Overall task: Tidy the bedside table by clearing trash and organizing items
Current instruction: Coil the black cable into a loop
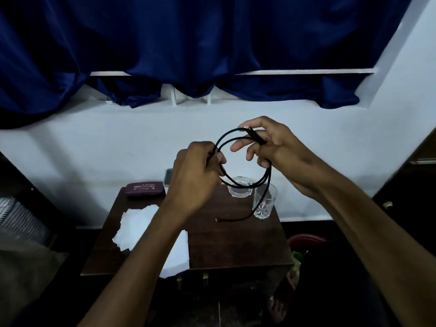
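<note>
**Both hands hold the coiled cable above the table**

From my remote seat I see both forearms reaching up from the bottom edge, hands raised over the bedside table (pixel 236 244). My left hand (pixel 195 175) sits at about 9 o'clock of the coil, knuckles toward the camera, fingers curled tight around the black cable (pixel 245 185). My right hand (pixel 271 145) is at 2 o'clock of the coil, thumb and forefinger pinching the plug end while the other fingers spread loosely through the loop. The cable forms two or three rings between the hands; its loose tail drops at 5 o'clock past the tall glass (pixel 264 201), and its tip lies on the tabletop. Just behind that glass stands a low glass dish (pixel 239 191). White papers (pixel 139 227) lie at 8 o'clock on the table, a maroon spectacle case (pixel 145 188) at 11 o'clock.
</note>
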Demonstrator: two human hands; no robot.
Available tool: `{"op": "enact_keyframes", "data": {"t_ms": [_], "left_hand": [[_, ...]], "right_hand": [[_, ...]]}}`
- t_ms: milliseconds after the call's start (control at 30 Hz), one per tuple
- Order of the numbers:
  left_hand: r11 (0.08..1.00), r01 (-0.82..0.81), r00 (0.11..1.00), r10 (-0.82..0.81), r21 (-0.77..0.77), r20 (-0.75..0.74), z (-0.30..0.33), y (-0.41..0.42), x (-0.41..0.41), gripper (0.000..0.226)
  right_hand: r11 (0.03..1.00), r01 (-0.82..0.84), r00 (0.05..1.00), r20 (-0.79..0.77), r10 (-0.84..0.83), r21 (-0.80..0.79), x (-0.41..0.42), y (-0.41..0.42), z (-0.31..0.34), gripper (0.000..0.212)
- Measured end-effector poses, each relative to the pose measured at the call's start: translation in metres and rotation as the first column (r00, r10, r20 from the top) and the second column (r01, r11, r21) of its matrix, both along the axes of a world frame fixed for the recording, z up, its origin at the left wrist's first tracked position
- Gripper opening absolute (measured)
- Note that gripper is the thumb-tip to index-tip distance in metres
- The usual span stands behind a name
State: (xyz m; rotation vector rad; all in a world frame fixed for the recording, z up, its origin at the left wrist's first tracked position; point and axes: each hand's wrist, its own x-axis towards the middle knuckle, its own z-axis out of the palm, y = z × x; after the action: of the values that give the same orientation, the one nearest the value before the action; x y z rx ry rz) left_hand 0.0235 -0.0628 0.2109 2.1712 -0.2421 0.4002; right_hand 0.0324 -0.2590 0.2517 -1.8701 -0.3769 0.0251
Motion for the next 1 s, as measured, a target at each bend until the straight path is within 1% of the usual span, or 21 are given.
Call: {"op": "enact_keyframes", "data": {"t_ms": [100, 133, 200, 233, 267, 333, 367, 433, 467, 500, 533, 600, 633, 700, 733, 767, 800, 833, 900, 967, 1000], "left_hand": [[0.998, 0.044, 0.999, -0.043, 0.041, -0.028, 0.002, -0.004, -0.003, 0.008], [0.994, 0.026, 1.000, -0.025, 0.102, -0.010, 0.005, -0.007, -0.006, 0.020], [0.959, 0.014, 0.998, -0.032, 0.284, 0.058, 0.012, -0.012, -0.010, 0.050], [0.929, 0.011, 0.993, -0.052, 0.371, 0.101, 0.015, -0.016, -0.012, 0.056], [0.891, -0.004, 0.988, -0.067, 0.453, 0.140, 0.018, -0.020, -0.014, 0.058], [0.802, -0.101, 0.971, -0.051, 0.589, 0.235, 0.021, -0.028, -0.019, 0.055], [0.765, -0.149, 0.960, -0.040, 0.627, 0.277, 0.022, -0.031, -0.021, 0.048], [0.678, -0.232, 0.933, -0.048, 0.697, 0.357, 0.024, -0.035, -0.025, 0.020], [0.646, -0.247, 0.927, -0.060, 0.722, 0.371, 0.027, -0.037, -0.027, 0.013], [0.625, -0.254, 0.917, -0.088, 0.738, 0.390, 0.031, -0.039, -0.029, 0.017], [0.617, -0.228, 0.922, -0.111, 0.753, 0.371, 0.032, -0.040, -0.029, 0.022], [0.639, -0.183, 0.944, -0.100, 0.747, 0.316, 0.034, -0.041, -0.029, 0.026], [0.683, -0.184, 0.944, -0.077, 0.707, 0.320, 0.031, -0.038, -0.024, 0.026], [0.796, -0.214, 0.940, 0.009, 0.566, 0.342, 0.023, -0.027, -0.010, 0.021], [0.873, -0.205, 0.949, 0.065, 0.443, 0.310, 0.020, -0.019, -0.004, 0.020], [0.943, -0.181, 0.959, 0.106, 0.280, 0.263, 0.018, -0.011, 0.000, 0.023], [0.980, -0.168, 0.964, 0.141, 0.106, 0.224, 0.016, -0.007, 0.000, 0.027], [0.985, -0.166, 0.968, 0.172, -0.047, 0.183, 0.015, -0.005, -0.003, 0.028], [0.942, -0.176, 0.976, 0.205, -0.287, 0.073, 0.011, -0.012, -0.010, 0.025], [0.849, -0.180, 0.982, 0.184, -0.498, -0.041, 0.003, -0.026, -0.017, 0.022], [0.785, -0.178, 0.984, 0.146, -0.594, -0.101, -0.002, -0.035, -0.021, 0.020]], "right_hand": [[0.982, -0.028, 1.000, -0.014, 0.026, -0.184, 0.000, 0.002, 0.003, 0.042], [0.968, -0.038, 0.999, -0.010, 0.036, -0.248, 0.000, 0.002, 0.004, 0.041], [0.919, -0.042, 0.999, 0.003, 0.047, -0.392, -0.001, 0.003, 0.005, 0.037], [0.889, -0.045, 0.998, 0.011, 0.056, -0.455, -0.002, 0.003, 0.006, 0.033], [0.866, -0.054, 0.997, 0.017, 0.071, -0.497, -0.002, 0.003, 0.007, 0.029], [0.830, -0.069, 0.995, 0.026, 0.100, -0.554, -0.003, 0.004, 0.010, 0.024], [0.813, -0.070, 0.993, 0.035, 0.110, -0.578, -0.003, 0.004, 0.011, 0.027], [0.787, -0.072, 0.991, 0.047, 0.128, -0.613, 0.000, 0.004, 0.012, 0.038], [0.775, -0.079, 0.989, 0.046, 0.138, -0.627, 0.002, 0.003, 0.012, 0.043], [0.766, -0.090, 0.987, 0.043, 0.152, -0.637, 0.003, 0.003, 0.011, 0.047], [0.763, -0.101, 0.986, 0.040, 0.165, -0.638, 0.004, 0.002, 0.010, 0.050], [0.794, -0.098, 0.984, 0.058, 0.166, -0.600, 0.004, 0.000, 0.007, 0.045], [0.835, -0.075, 0.987, 0.076, 0.139, -0.545, 0.005, -0.003, 0.005, 0.038], [0.932, -0.006, 0.994, 0.101, 0.046, -0.363, 0.006, -0.010, 0.000, 0.021], [0.966, 0.027, 0.995, 0.104, 0.000, -0.256, 0.005, -0.013, -0.003, 0.016], [0.986, 0.061, 0.994, 0.104, -0.045, -0.155, 0.002, -0.017, -0.008, 0.014], [0.993, 0.093, 0.991, 0.105, -0.086, -0.066, -0.002, -0.019, -0.013, 0.015], [0.993, 0.121, 0.987, 0.107, -0.121, 0.011, -0.006, -0.018, -0.018, 0.016], [0.973, 0.153, 0.982, 0.080, -0.169, 0.174, -0.014, -0.011, -0.027, 0.020], [0.914, 0.174, 0.982, 0.009, -0.191, 0.366, -0.018, 0.004, -0.033, 0.023], [0.872, 0.198, 0.977, -0.021, -0.211, 0.448, -0.018, 0.011, -0.033, 0.024]]}}
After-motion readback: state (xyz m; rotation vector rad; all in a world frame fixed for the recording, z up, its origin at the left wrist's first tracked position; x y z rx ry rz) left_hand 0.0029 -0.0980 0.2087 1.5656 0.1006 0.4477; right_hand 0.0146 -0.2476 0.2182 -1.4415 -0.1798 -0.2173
